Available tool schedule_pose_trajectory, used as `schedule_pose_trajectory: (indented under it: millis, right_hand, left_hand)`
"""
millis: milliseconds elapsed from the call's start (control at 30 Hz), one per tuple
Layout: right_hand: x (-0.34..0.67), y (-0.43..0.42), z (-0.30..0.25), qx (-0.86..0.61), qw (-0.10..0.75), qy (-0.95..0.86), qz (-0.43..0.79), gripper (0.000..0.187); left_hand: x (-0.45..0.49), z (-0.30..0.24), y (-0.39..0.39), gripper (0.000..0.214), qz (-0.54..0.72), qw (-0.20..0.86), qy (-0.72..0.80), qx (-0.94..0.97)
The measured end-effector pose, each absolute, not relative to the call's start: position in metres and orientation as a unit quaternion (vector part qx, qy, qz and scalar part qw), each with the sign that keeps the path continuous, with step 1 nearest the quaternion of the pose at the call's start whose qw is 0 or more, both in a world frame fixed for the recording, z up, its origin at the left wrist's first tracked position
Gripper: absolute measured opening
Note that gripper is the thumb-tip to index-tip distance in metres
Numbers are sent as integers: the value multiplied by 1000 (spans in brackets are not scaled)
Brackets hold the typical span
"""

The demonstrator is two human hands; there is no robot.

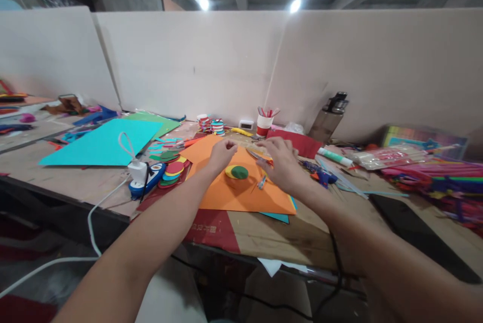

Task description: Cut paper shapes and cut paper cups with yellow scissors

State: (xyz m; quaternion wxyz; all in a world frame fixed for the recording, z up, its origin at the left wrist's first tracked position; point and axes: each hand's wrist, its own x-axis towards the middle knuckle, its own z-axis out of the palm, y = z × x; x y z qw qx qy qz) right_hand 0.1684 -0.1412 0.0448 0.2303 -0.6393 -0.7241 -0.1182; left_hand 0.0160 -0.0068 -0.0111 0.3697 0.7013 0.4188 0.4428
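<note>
My left hand [223,156] is closed, its fingertips pinched together above an orange paper sheet [222,197]; what it may hold is too small to make out. My right hand [278,159] reaches over the sheet with fingers spread. Close by its thumb, and partly covered by it, lies a pair of scissors [256,155]. Between the two hands, green and yellow paper ovals [239,172] overlap on the orange sheet. A small clear-and-blue object [261,182] rests to their right, its kind unclear.
Colored paper discs [173,168] and a blue power strip [147,182] with a white charger lie left. A cup of sticks [264,124] stands behind. Rightward are a blue glue gun [325,174], a bottle [327,117], a dark flat slab [418,232] and pipe cleaners [449,182].
</note>
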Motion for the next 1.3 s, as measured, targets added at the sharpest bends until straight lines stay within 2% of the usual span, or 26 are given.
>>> schedule_pose_trajectory:
  millis: [233, 400, 767, 1167, 1300]
  right_hand:
    - [144, -159, -1, -573, 176, -798, -71, 32]
    - [136, -166, -12, -564, 145, -811, -57, 31]
    - [134, -168, -12, -555, 162, -814, -59, 28]
    - [138, -165, -19, -593, 173, -782, -81, 38]
    - [140, -163, -21, -604, 157, -779, -63, 33]
  left_hand:
    - [15, -9, -12, 9, 446, 386, 413, 694]
    - [19, -10, -17, 8, 411, 365, 415, 725]
    - [16, -13, -10, 13, 401, 340, 419, 740]
    - [7, -6, -7, 10, 417, 356, 430, 717]
    - [4, -4, -8, 9, 414, 367, 445, 704]
